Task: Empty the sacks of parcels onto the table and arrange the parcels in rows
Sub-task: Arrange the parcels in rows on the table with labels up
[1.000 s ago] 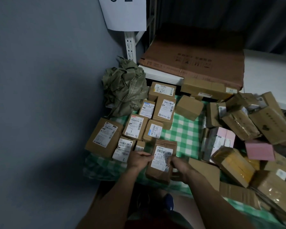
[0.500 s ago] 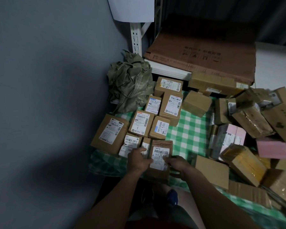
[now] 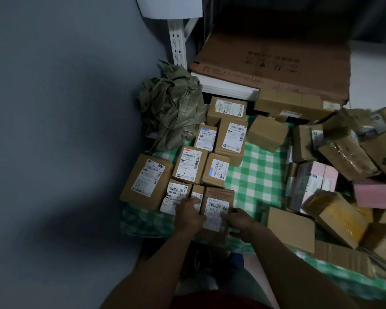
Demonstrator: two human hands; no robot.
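Observation:
On the green checked table (image 3: 256,175), a brown labelled parcel (image 3: 217,205) lies at the near edge, at the end of rows of labelled cardboard parcels (image 3: 188,165). My left hand (image 3: 188,214) grips its left side and my right hand (image 3: 239,220) grips its right side. The parcel lies flat, against a small narrow parcel (image 3: 197,194) on its left. A crumpled green sack (image 3: 172,105) sits at the table's far left corner. Several unsorted parcels (image 3: 345,157) are heaped on the right.
A grey wall runs along the left of the table. A large flat carton (image 3: 276,63) lies on a white shelf behind. A plain brown box (image 3: 291,228) sits close to my right forearm. Pink parcels (image 3: 376,195) lie in the right heap.
Both hands have pushed the labelled parcel down and leftward into line with the row; it now lies flat on the table beside the small narrow parcel.

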